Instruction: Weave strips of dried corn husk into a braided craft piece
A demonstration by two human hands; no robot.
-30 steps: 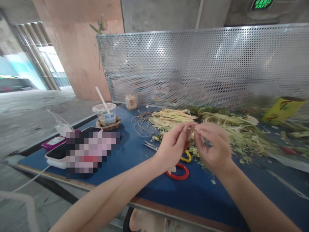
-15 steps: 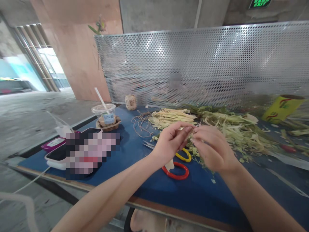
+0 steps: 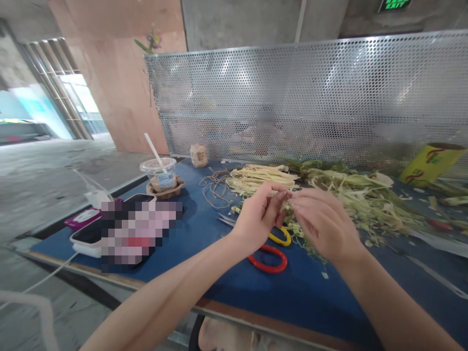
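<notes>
My left hand [image 3: 256,214] is closed, thumb against fingers, just above the scissors. Its fingertips meet those of my right hand [image 3: 327,224], which is also pinched shut. Whatever lies between the fingertips is too small and hidden to make out. Beneath my left hand the scissors, with one red handle [image 3: 272,266] and one yellow handle, lie on the blue tabletop [image 3: 234,285], blades pointing left. Beyond the hands is a bundle of pale husk-like strips [image 3: 256,176]. Loose green and pale husks [image 3: 376,209] spread behind and right of my right hand.
Thin brown cord [image 3: 215,187] lies coiled left of the bundle. A lidded drink cup [image 3: 164,179] with a straw sits in a cardboard holder. Phones [image 3: 91,229] lie at the left. A yellow tube [image 3: 431,163] stands far right. A perforated metal screen [image 3: 292,97] closes the back.
A pale strip that hung below my left hand near the red handle no longer shows. My right hand's fingers have shifted slightly left, closer to the left fingertips.
</notes>
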